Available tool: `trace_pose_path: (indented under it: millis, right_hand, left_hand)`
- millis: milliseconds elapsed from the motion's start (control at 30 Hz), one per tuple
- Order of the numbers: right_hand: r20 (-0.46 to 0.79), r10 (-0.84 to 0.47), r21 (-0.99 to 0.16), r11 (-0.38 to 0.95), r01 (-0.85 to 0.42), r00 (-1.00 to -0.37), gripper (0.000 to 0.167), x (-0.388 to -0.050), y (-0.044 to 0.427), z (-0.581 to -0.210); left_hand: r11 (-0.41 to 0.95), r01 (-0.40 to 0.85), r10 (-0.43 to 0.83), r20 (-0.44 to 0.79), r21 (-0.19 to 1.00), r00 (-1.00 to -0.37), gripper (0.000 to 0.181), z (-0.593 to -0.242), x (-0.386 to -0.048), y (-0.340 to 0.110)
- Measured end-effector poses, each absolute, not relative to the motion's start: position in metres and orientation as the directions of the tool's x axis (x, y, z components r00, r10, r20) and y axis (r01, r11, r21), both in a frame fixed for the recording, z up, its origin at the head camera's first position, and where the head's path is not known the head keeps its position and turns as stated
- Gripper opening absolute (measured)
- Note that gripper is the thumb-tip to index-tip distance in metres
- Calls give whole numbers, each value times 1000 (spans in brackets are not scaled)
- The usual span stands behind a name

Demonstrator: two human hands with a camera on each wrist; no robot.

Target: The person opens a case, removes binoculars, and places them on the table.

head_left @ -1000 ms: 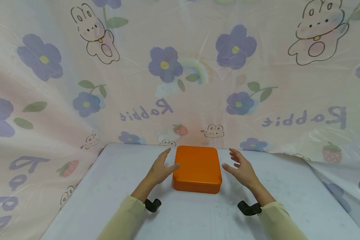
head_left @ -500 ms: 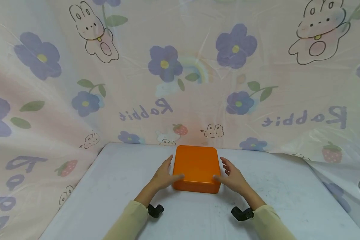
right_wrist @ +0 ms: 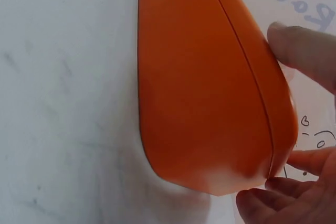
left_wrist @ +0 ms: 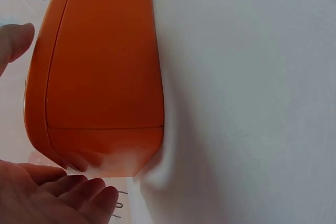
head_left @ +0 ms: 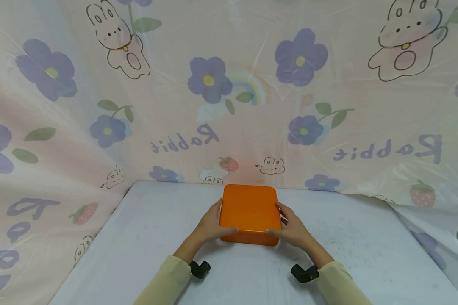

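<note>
An orange box (head_left: 248, 207) with rounded corners lies flat on the white table, a lid seam visible along its side. My left hand (head_left: 209, 224) is at its left side, thumb over the front edge; in the left wrist view, a small gap parts the thumb from the box (left_wrist: 105, 66), and the fingers (left_wrist: 79, 195) lie beside its corner. My right hand (head_left: 295, 229) holds the right side: in the right wrist view the thumb touches the lid edge of the box (right_wrist: 205, 87) and the fingers (right_wrist: 262, 198) meet the side near the corner. The box's underside is hidden.
The white table (head_left: 167, 212) reaches back to a hanging sheet (head_left: 251, 127) printed with rabbits, flowers and strawberries, which also hangs at both sides. Black wrist devices (head_left: 200, 269) stick out inward at each sleeve cuff.
Both hands have come in and toward the box's near corners, the right hand moving left onto its side. The thumbs have moved to the front edge. The box has stayed in place.
</note>
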State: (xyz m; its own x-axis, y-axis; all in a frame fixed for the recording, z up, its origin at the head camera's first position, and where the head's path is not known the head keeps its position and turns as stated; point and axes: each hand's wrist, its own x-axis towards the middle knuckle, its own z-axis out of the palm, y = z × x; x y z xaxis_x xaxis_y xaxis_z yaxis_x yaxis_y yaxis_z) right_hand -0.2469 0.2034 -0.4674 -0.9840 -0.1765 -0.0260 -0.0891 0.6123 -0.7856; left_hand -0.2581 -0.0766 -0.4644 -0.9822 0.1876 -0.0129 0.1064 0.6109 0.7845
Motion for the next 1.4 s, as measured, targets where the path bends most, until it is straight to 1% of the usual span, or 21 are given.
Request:
trace_pose_path:
  millis: [167, 367, 633, 867, 1133, 1400]
  right_hand:
    - [-14, -193, -787, 608, -108, -981, 108, -246, 202, -466]
    - [-7, -209, -746, 652, -134, -978, 113, -246, 201, -468]
    - [29, -224, -716, 675, -176, -974, 112, -245, 200, -466]
    - [34, -210, -693, 700, -175, -977, 111, -243, 198, -465]
    - [49, -215, -677, 711, -191, -975, 108, -241, 197, -464]
    - [33, -193, -644, 746, -169, -981, 108, -241, 194, -462]
  left_hand:
    - [595, 122, 206, -4, 794, -979, 114, -464, -257, -76]
    - [603, 156, 223, 22, 783, -975, 115, -466, -259, -77]
    - [616, 217, 275, 51, 757, -960, 118, -467, -261, -81]
    - [616, 214, 282, 41, 758, -959, 117, -463, -258, -81]
    - [620, 196, 277, 21, 760, -961, 116, -465, -259, -80]
    - [603, 189, 278, 18, 775, -960, 118, -466, -260, -81]
